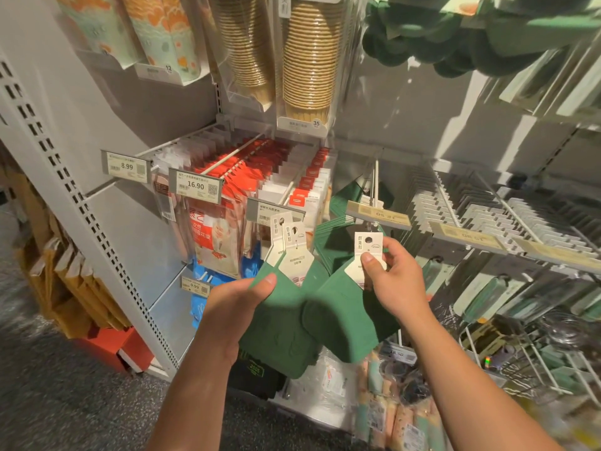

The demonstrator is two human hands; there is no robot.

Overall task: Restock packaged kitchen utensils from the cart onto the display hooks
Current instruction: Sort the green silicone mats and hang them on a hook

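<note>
1. The left hand [242, 307] grips a bunch of dark green fabric kitchen items with white card headers [283, 307], thumb pressed across the front of the green fabric, fingers curled behind.
2. At least 2 white card headers [291, 245] rise from this bunch. Each is a narrow tab with printed characters and a round hang hole near the top; the tabs overlap and lean slightly left.
3. The right hand [395, 278] pinches a single dark green fabric item with a white card header [344, 320] by its card, thumb on the front of the card, fingers curled behind it.
4. The single white header [368, 247] stands upright, its hang hole just below the tip of the white metal display hook [376, 187]. The hole is not on the hook.
5. The 2 green fabric bodies hang side by side and overlap at mid-frame, in front of the grey display shelving [107, 229].
6. More green items of the same kind [338, 219] hang on the hook behind the yellow price strip [379, 214].
7. To the left hang red and white packets [247, 170] behind white price tags reading 8.99 and 16.90 [195, 185].
8. Stacked brown paper cups in clear sleeves [307, 60] hang above.
</note>
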